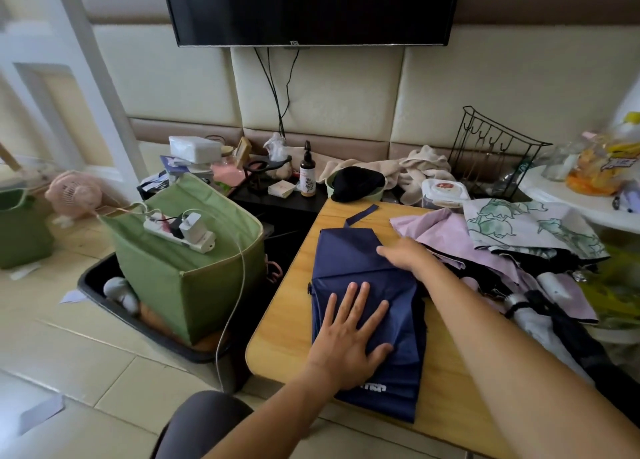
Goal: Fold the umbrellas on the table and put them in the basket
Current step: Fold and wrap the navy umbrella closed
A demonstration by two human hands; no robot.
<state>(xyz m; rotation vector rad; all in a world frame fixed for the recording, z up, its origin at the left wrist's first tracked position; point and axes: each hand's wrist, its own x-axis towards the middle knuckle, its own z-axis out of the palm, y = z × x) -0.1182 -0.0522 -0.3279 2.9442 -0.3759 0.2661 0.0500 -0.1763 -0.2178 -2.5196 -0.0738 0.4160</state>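
A navy blue umbrella (349,254) lies flattened on the wooden table (287,323), its strap pointing away from me. My left hand (349,334) presses flat on its near half with fingers spread. My right hand (403,252) rests on its far right edge with straight fingers. A pink umbrella (446,236), a floral white one (526,226) and a black one (568,327) lie piled on the table's right side. The green fabric basket (173,271) stands on the floor to the left of the table.
A white power strip (180,233) with a plugged charger lies across the basket's top, its cable hanging down. The basket sits in a black tray (114,306). A black side table with bottles, towels and a wire rack (491,146) stands behind.
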